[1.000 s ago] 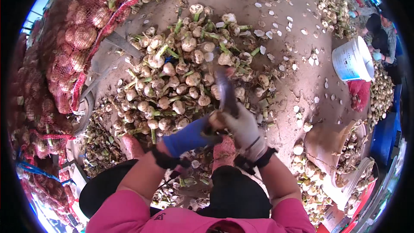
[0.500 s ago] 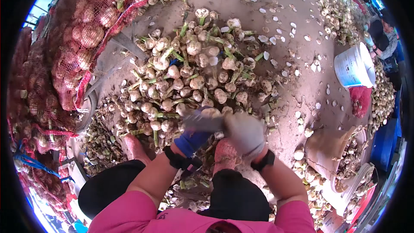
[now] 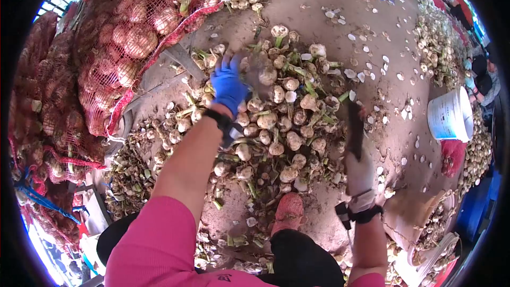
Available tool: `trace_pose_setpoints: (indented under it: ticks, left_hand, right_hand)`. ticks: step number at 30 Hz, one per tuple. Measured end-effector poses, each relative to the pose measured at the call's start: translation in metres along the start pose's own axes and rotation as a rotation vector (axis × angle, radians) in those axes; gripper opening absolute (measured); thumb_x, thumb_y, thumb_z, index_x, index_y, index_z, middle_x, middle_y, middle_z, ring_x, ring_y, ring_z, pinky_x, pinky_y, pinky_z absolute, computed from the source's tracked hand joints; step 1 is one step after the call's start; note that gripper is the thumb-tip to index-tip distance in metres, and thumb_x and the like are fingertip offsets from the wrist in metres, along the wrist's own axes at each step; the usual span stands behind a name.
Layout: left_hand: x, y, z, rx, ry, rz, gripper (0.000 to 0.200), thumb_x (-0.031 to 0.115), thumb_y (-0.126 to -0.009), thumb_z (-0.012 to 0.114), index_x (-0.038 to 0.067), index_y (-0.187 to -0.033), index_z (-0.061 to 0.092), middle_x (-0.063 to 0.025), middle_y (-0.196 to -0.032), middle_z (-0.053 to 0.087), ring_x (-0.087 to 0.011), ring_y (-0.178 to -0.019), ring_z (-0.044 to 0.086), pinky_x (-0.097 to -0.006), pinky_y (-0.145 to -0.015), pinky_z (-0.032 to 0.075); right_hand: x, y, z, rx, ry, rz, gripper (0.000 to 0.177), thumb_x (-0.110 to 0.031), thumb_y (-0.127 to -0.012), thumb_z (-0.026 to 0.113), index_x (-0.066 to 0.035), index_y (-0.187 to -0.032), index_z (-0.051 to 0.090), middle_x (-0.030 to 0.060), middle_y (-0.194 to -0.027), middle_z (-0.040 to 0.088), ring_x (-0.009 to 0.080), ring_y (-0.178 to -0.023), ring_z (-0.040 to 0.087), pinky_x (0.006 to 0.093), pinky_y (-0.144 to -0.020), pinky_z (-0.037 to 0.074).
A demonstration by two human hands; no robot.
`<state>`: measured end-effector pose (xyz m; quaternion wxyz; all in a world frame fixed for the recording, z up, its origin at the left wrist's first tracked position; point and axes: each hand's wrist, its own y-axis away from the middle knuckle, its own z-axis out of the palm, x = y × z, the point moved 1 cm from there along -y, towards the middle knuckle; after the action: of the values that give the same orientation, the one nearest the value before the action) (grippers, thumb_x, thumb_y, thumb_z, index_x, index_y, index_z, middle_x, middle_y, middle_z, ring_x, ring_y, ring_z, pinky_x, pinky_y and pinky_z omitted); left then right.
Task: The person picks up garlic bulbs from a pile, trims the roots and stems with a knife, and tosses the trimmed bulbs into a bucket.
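Hands split since half a second back: both had been together low over the near edge of the pile, and now they were well apart.

Nearest us was our pink sleeve [image 3: 159,244], with a red shoe [image 3: 288,210] planted at the pile's near edge.

Our right hand [image 3: 360,172], in a pale glove, sat low right, just beside the garlic pile [image 3: 276,127]. Its fist was clamped on the knife [image 3: 355,127], dark blade pointing up and away from us, clear of the bulbs.

Our left hand [image 3: 228,84], in a blue glove with a black wrist strap, was stretched across the pile to its far-left part. The fingers were curled toward a bulb [image 3: 264,74] at the top of the heap. Motion blur there, so we couldn't tell whether the grip had closed or was only touching. That bulb sat among the others, not lifted clear.

Past the pile, white peels [image 3: 366,53] lay scattered on the dirt floor. Red mesh sacks [image 3: 127,32], full of bulbs, were stacked far left, near the pile's edge.

A white bucket [image 3: 450,114] stood well apart on the right. A co-worker [image 3: 483,74] sat beyond it by another heap, too small for detail.
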<state>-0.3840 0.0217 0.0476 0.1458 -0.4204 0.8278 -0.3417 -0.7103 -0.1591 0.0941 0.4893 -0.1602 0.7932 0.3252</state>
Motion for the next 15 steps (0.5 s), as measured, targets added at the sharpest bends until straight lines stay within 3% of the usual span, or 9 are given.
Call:
trace_pose_setpoints:
  ticks: [1, 4, 7, 8, 10, 11, 13, 15]
  left_hand:
    - [-0.038, 0.020, 0.032, -0.267, 0.078, 0.032, 0.031, 0.031, -0.086, 0.061, 0.012, -0.111, 0.061, -0.0139, -0.101, 0.064, -0.0336, -0.093, 0.060, -0.0442, -0.093, 0.040]
    - [-0.037, 0.003, -0.014, -0.523, 0.279, -0.059, 0.031, 0.032, -0.087, 0.062, 0.011, -0.110, 0.064, -0.0131, -0.095, 0.068, -0.0326, -0.094, 0.063, -0.0428, -0.087, 0.045]
    - [0.005, 0.071, -0.066, -0.853, 0.847, -0.263, 0.024, 0.025, -0.087, 0.063, 0.009, -0.105, 0.066, -0.0133, -0.088, 0.069, -0.0283, -0.082, 0.067, -0.0394, -0.073, 0.051]
    - [0.039, 0.083, -0.106, -1.027, 0.910, -0.271, 0.022, 0.024, -0.088, 0.063, 0.008, -0.103, 0.066, -0.0141, -0.089, 0.069, -0.0268, -0.077, 0.067, -0.0382, -0.068, 0.052]
    - [0.076, 0.110, -0.132, -1.086, 1.145, -0.402, 0.021, 0.021, -0.087, 0.064, 0.006, -0.102, 0.065, -0.0143, -0.082, 0.068, -0.0265, -0.074, 0.067, -0.0384, -0.068, 0.052]
    - [0.083, 0.107, -0.136, -1.122, 1.139, -0.375, 0.022, 0.022, -0.087, 0.065, 0.005, -0.102, 0.065, -0.0140, -0.080, 0.068, -0.0259, -0.073, 0.067, -0.0377, -0.067, 0.052]
    - [0.088, 0.101, -0.143, -1.191, 1.114, -0.336, 0.026, 0.025, -0.088, 0.066, 0.004, -0.103, 0.064, -0.0132, -0.077, 0.068, -0.0247, -0.070, 0.067, -0.0362, -0.066, 0.052]
    - [0.085, 0.101, -0.148, -1.006, 0.939, -0.123, 0.029, 0.027, -0.089, 0.066, 0.002, -0.104, 0.063, -0.0130, -0.074, 0.066, -0.0236, -0.068, 0.066, -0.0362, -0.065, 0.051]
  right_hand:
    - [0.036, -0.006, 0.003, -0.032, 0.100, -0.097, 0.018, -0.012, -0.088, 0.056, 0.000, -0.101, 0.062, 0.0087, -0.076, 0.064, 0.0159, -0.068, 0.060, 0.0323, -0.061, 0.048]
    - [0.039, 0.019, 0.022, -0.185, 0.252, -0.080, 0.020, -0.015, -0.087, 0.059, -0.002, -0.101, 0.064, 0.0142, -0.081, 0.066, 0.0228, -0.075, 0.064, 0.0350, -0.068, 0.049]
    - [0.017, 0.025, 0.029, -0.148, 0.556, -0.067, 0.019, -0.017, -0.087, 0.059, -0.005, -0.100, 0.066, 0.0184, -0.087, 0.067, 0.0318, -0.081, 0.066, 0.0378, -0.072, 0.050]
    - [0.005, 0.028, 0.035, -0.142, 0.526, -0.162, 0.019, -0.018, -0.087, 0.059, -0.006, -0.100, 0.066, 0.0183, -0.090, 0.067, 0.0346, -0.083, 0.064, 0.0396, -0.072, 0.050]
    - [-0.021, 0.040, 0.050, -0.108, 0.478, -0.450, 0.017, -0.019, -0.088, 0.058, -0.006, -0.097, 0.063, 0.0159, -0.094, 0.066, 0.0373, -0.085, 0.063, 0.0423, -0.073, 0.051]
    - [-0.042, 0.048, 0.055, -0.138, 0.473, -0.552, 0.018, -0.020, -0.087, 0.060, -0.007, -0.098, 0.063, 0.0155, -0.093, 0.066, 0.0364, -0.086, 0.063, 0.0431, -0.073, 0.050]
    - [-0.044, 0.055, 0.055, -0.223, 0.575, -0.576, 0.018, -0.022, -0.087, 0.061, -0.007, -0.097, 0.063, 0.0169, -0.091, 0.066, 0.0358, -0.085, 0.063, 0.0428, -0.072, 0.050]
    - [-0.016, 0.045, 0.052, -0.305, 0.731, -0.471, 0.018, -0.021, -0.088, 0.061, -0.005, -0.096, 0.063, 0.0158, -0.087, 0.066, 0.0334, -0.079, 0.064, 0.0403, -0.067, 0.050]
